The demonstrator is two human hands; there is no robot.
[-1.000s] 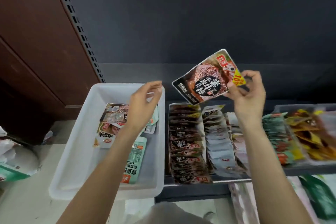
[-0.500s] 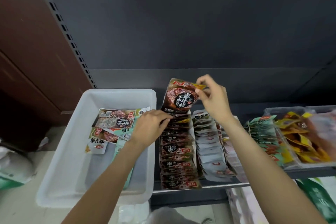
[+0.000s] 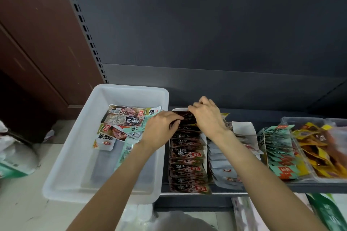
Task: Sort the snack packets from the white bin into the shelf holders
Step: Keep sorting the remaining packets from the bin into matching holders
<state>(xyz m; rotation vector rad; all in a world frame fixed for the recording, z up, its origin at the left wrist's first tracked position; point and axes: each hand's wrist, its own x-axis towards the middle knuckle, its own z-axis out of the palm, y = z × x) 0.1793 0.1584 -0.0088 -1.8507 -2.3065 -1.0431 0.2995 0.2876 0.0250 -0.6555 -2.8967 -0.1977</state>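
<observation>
The white bin (image 3: 75,155) stands left of the shelf and holds several snack packets (image 3: 123,118) in brown and pale green. Right of it a shelf holder carries a row of dark brown packets (image 3: 187,159). My right hand (image 3: 207,116) grips the top edge of a dark brown packet (image 3: 185,115) at the far end of that row. My left hand (image 3: 161,128) touches the same packet from the left with curled fingers. Most of the packet is hidden behind my hands.
More holders run to the right: grey-white packets (image 3: 223,167), green packets (image 3: 279,148), and a clear tub of yellow packets (image 3: 319,148). The dark shelf back panel (image 3: 206,33) rises behind. Bags (image 3: 15,155) lie on the floor at left.
My right hand has brought the brown packet down from in the air into the far end of the dark row. My left hand moved right from over the bin to meet it.
</observation>
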